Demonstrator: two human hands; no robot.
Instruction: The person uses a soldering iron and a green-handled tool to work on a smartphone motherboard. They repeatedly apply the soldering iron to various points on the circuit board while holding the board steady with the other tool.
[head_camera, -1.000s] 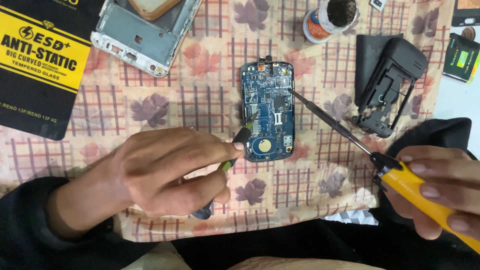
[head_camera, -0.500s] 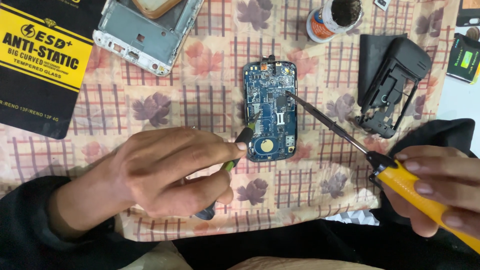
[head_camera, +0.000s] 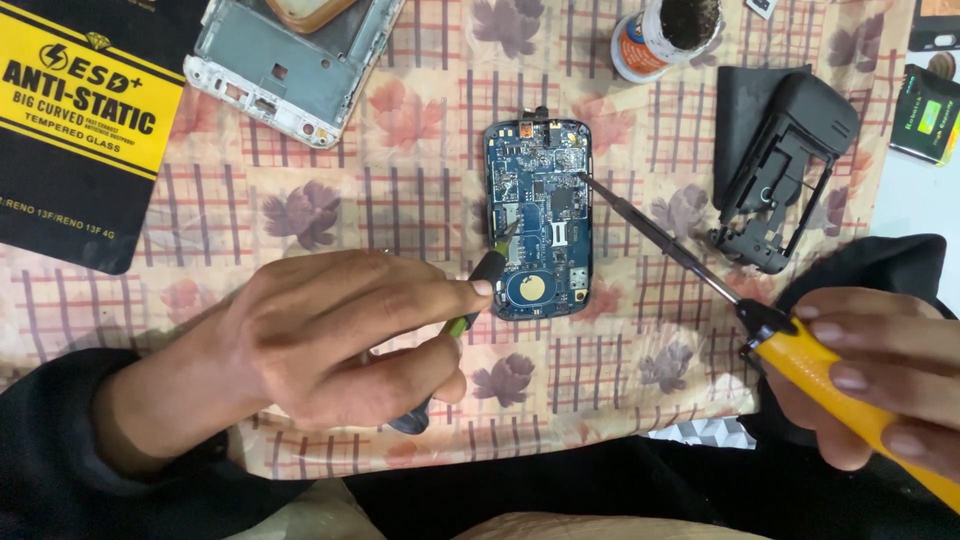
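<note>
A blue phone circuit board (head_camera: 538, 215) lies on a floral checked cloth (head_camera: 420, 190). My left hand (head_camera: 330, 335) grips a small black and green tool (head_camera: 478, 290) whose tip rests on the board's left edge. My right hand (head_camera: 880, 375) holds a yellow-handled screwdriver (head_camera: 800, 355); its long dark shaft (head_camera: 650, 235) reaches up-left and the tip touches the board's upper right part.
A grey phone frame (head_camera: 290, 60) lies at the top left, beside a black and yellow package (head_camera: 80, 120). A black plastic phone housing (head_camera: 785, 175) sits to the right. A small round pot (head_camera: 665, 35) stands at the top edge. A green and black battery (head_camera: 925, 110) lies far right.
The screwdriver tip has slid up the board toward its upper right corner. My left hand and its tool stay against the board's left edge.
</note>
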